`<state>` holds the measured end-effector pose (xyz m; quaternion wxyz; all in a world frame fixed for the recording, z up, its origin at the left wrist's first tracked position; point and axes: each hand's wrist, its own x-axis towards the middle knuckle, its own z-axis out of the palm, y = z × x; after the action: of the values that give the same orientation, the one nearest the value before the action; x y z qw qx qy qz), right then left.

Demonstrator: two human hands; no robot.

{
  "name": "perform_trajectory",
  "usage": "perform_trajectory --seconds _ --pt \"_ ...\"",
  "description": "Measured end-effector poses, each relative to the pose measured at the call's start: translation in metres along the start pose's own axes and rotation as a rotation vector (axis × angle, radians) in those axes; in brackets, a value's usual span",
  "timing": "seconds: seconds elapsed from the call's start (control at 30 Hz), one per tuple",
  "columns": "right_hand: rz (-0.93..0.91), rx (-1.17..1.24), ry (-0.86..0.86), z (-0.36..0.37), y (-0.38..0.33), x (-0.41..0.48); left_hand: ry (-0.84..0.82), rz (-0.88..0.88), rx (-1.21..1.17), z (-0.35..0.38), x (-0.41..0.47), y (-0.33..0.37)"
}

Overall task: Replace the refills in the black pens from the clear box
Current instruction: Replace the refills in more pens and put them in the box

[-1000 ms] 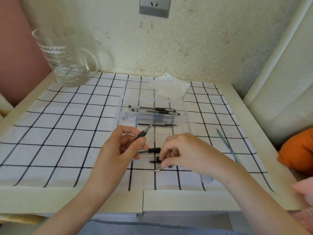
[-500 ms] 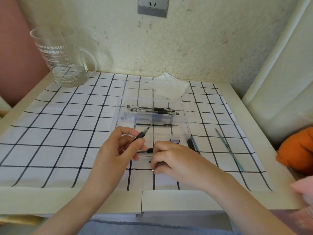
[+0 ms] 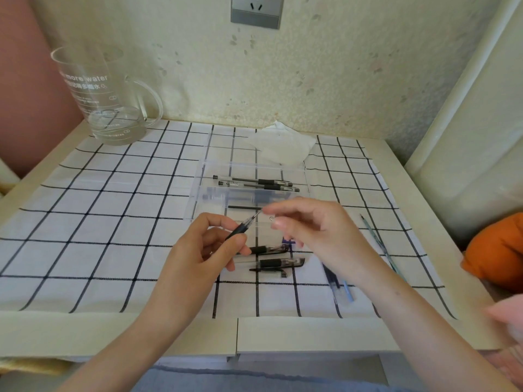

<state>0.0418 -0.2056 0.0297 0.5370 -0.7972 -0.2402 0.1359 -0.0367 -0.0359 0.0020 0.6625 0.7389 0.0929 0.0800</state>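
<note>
My left hand (image 3: 198,258) grips a black pen (image 3: 242,228) by its rubber grip, with the tip pointing up and to the right. My right hand (image 3: 314,230) is raised just right of that tip and pinches a small pen part (image 3: 271,219) between thumb and forefinger; it is too small to identify. Behind the hands, the clear box (image 3: 206,190) holds two black pens (image 3: 254,183) and a loose black refill (image 3: 244,207). Two more black pen bodies (image 3: 278,262) and a black cap (image 3: 271,270) lie on the cloth below my hands.
Blue refills (image 3: 332,278) lie under my right wrist, and a thin teal refill (image 3: 379,244) lies further right. A glass jug (image 3: 104,103) stands at the back left, with a white tissue (image 3: 283,145) behind the box. An orange object (image 3: 498,250) sits at the right edge.
My right hand has lifted off the cloth near the loose pen parts and come up to the pen tip with a small part pinched. My left hand has barely moved.
</note>
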Motion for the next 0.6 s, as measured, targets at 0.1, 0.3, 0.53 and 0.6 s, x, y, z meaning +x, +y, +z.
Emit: perform_trajectory --seconds 0.1,0.3,0.53,0.6 --pt "0.023 0.166 0.051 -0.002 -0.001 0.001 -0.017 -0.002 0.014 0.001 0.000 0.000" --pt "0.072 0.457 0.043 0.002 0.000 0.003 -0.047 -0.008 0.021 0.002 -0.001 -0.001" --pt "0.101 0.369 0.003 0.008 0.002 0.002 -0.051 0.002 0.015 0.002 0.000 -0.001" --pt "0.097 0.348 -0.010 0.009 0.001 0.001 -0.056 0.002 0.021 0.001 0.000 -0.002"
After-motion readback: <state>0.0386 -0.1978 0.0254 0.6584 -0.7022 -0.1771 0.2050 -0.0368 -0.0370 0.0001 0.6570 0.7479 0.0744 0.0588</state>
